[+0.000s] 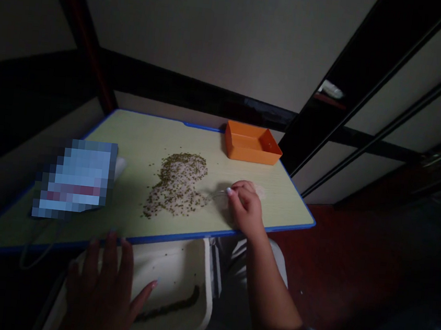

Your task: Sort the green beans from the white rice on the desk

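At blue-edged table [137, 130], white bin [206, 289] sits below near side, dark green grains [174, 307] along its bottom; my left hand [103, 284], fingers spread and released, blocks part of it. Pixelated blue item [81, 176] lies at left end, orange box [251, 151] at far edge. Mixed grains [179, 181] spread mid-table; my right hand [248, 209] pinches clear utensil [219, 193] at their edge, beside small pale heap [259, 191].

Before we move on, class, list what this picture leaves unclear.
All in the head view:
- Thin utensil: tip blurred, handle hidden by right hand.
- White basin: left part covered by left hand, near part cut off by the bottom edge.
- Blue object: its details pixelated.
- Small white item: too dim to name.
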Demonstrator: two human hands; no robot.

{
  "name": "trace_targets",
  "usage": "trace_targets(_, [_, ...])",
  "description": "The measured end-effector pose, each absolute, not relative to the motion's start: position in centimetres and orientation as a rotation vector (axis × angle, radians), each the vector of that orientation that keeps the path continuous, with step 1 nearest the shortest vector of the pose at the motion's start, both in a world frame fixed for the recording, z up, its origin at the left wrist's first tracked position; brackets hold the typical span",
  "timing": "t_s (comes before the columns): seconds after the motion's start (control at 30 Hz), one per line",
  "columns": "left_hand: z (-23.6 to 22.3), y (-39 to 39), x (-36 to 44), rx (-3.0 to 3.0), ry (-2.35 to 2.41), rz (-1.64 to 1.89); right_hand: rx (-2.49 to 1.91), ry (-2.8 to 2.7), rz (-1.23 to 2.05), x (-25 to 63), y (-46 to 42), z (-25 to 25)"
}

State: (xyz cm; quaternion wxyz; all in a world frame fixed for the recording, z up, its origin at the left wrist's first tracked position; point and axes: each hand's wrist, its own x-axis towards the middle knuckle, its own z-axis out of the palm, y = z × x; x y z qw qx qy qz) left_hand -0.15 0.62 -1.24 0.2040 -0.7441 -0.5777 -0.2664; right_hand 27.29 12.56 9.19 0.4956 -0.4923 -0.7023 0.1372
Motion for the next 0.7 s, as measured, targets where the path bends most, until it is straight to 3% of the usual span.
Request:
trace_targets(0.13, [-1.2, 1.0, -0.2, -2.06, -1.511, -0.795, -1.178, -1.413, 0.311, 27.9, 13.1, 8.2])
trace_targets(0.37, [-1.0, 0.9, 0.1, -2.055, -1.625, -0.784, -1.154, -1.554, 0.273, 27.4, 12.9, 7.9])
trace_targets(0.7, [-1.5, 1.3, -0.8, -2.054, -1.498, -0.679, -1.946, -1.803, -0.04, 27.4, 13.0, 10.0])
